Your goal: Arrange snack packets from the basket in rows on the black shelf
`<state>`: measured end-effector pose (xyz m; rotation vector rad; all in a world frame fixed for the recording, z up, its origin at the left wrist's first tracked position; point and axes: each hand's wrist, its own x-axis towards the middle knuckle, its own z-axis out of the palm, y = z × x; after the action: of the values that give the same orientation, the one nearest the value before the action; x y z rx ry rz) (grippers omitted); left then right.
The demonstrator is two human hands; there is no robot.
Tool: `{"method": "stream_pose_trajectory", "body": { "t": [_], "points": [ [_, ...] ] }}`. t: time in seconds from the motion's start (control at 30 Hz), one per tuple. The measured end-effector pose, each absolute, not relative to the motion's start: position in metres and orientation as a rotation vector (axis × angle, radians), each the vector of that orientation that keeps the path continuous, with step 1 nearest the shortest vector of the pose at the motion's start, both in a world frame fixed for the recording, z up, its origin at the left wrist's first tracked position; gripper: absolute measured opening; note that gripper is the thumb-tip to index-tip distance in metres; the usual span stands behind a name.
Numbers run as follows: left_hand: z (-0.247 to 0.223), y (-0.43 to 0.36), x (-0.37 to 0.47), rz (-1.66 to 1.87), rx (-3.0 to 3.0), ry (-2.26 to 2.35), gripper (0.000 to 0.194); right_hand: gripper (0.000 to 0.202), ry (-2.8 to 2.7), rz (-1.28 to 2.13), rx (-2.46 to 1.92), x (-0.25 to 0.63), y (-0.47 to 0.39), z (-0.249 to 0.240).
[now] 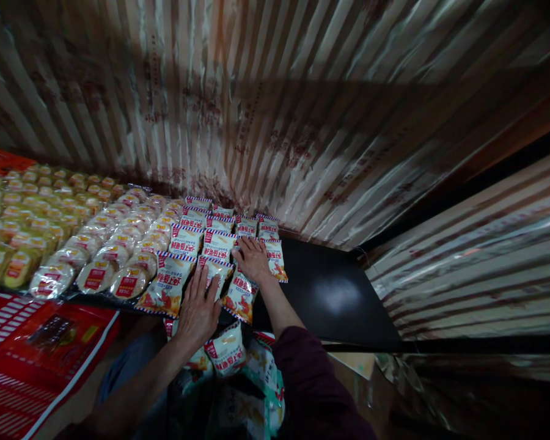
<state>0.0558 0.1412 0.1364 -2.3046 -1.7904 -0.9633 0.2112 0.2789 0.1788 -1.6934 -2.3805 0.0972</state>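
Snack packets point(220, 244) in rows on black desk point(334, 293), under and around both hands. Left hand point(198, 310) palm down on near packets, fingers slightly spread, no grip. Right hand point(253, 260) flat on packets farther out, fingers fairly close. Left of the hands: round clear-wrapped cakes point(114, 250), then yellow ones point(27, 238). Loose packet point(227, 349) below the hands, off the desk.
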Motion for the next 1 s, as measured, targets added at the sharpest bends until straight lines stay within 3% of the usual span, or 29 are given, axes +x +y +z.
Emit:
{"method": "stream_pose_trajectory", "body": {
  "t": [0.5,0.8,1.0],
  "points": [
    [0.149,0.117,0.050,-0.933,-2.308,-1.860,0.054,0.047,-2.281,0.044,-1.431,0.193,0.241,0.201],
    [0.123,0.080,0.042,-0.982,-2.357,-1.888,0.056,0.041,-2.215,0.116,-1.348,0.182,0.167,0.181],
    [0.133,0.090,0.044,-1.007,-2.336,-1.873,0.052,0.043,-2.241,0.128,-1.439,0.170,0.182,0.183]
  ]
}}
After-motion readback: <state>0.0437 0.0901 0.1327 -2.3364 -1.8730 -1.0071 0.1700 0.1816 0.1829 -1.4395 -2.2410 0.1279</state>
